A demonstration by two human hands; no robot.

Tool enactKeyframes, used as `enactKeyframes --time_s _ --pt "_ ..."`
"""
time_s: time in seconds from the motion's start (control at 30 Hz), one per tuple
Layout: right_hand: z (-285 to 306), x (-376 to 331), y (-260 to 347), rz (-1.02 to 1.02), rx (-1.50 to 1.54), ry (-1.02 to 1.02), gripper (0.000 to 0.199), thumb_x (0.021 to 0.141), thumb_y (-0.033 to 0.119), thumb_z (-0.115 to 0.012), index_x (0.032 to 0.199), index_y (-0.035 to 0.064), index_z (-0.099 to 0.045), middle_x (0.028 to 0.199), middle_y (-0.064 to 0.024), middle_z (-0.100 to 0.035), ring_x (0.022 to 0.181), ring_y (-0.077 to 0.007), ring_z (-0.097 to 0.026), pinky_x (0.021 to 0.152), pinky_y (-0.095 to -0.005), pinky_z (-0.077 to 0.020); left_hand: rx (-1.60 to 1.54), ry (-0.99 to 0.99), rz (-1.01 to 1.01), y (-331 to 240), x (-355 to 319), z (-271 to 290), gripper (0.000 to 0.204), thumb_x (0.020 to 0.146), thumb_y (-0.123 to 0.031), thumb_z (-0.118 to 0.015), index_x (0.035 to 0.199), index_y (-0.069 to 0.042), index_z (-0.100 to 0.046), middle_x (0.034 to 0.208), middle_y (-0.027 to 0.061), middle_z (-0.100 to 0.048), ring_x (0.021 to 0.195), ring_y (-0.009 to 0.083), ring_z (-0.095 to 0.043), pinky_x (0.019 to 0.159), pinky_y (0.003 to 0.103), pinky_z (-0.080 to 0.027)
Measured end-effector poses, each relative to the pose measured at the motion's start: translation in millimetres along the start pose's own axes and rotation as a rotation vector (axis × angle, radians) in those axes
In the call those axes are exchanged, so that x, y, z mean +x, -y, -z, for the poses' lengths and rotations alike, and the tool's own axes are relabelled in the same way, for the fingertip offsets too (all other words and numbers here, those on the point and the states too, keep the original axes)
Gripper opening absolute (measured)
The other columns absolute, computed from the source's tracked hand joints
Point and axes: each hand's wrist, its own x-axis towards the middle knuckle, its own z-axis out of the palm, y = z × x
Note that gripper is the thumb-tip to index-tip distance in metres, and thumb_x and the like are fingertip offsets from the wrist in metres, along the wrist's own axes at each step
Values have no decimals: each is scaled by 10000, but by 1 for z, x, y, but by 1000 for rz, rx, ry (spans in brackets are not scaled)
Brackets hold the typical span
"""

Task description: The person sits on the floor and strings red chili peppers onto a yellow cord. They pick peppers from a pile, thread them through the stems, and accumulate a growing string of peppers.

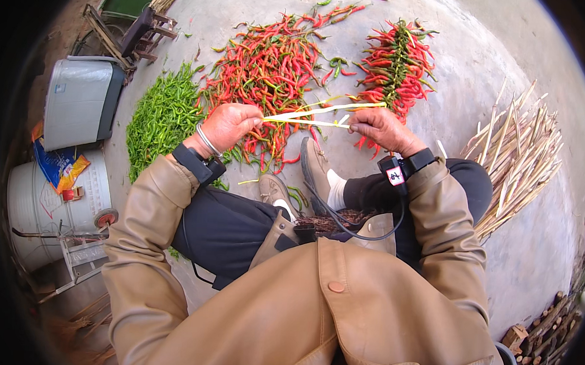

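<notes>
Pale yellow flat strips (335, 109) stretch between my two hands above the floor. My left hand (230, 125) is closed in a pinch on their gathered left end. My right hand (385, 130) has thumb and fingers pressed together on the end of the lower strip, while the upper strip runs on past them with its tip loose. Just beyond my hands lies a loose heap of red chilies (265, 67), some partly green. Farther right, a long cluster of red chilies (399, 66) has its green stems gathered along the middle.
Left of the red heap spreads a pile of green chilies (159, 118). A sheaf of dry stalks (522, 156) lies at the right. A grey bin (80, 101), a white drum (34, 204) and a small stool (145, 32) stand at the left. Stacked firewood (550, 340) sits at lower right.
</notes>
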Motion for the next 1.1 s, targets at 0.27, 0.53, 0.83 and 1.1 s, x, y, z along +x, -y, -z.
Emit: enactKeyframes --time_s 0.27,0.53,0.83,1.1 --pt "2 -3 -3 -102 -146 -38 99 808 66 -521 863 6 -576 740 -80 -594 700 -189 -567 653 -295 -449 137 -24 14 11 -5 12 135 799 -155 -554 860 -41 -594 722 112 -568 658 228 -557 613 320 -442" --pt "13 -11 7 -192 -470 -171 121 757 125 -538 816 52 -614 730 -149 -597 716 -306 -583 631 -378 -456 592 -193 268 73 -77 126 166 809 -192 -497 837 -40 -556 767 149 -561 713 311 -536 643 350 -430" --pt "13 -14 40 -147 -126 74 109 774 46 -572 867 15 -618 704 -90 -599 657 -177 -579 589 -291 -448 935 -718 657 125 -379 141 239 872 -228 -401 939 -33 -523 832 198 -568 771 377 -529 655 424 -411" --pt "-23 -13 35 -37 -314 341 112 684 101 -602 775 51 -643 678 -125 -603 665 -287 -589 600 -343 -463 364 160 1285 118 -511 -89 266 830 -188 -392 737 -15 -572 662 183 -588 597 326 -603 543 435 -479"
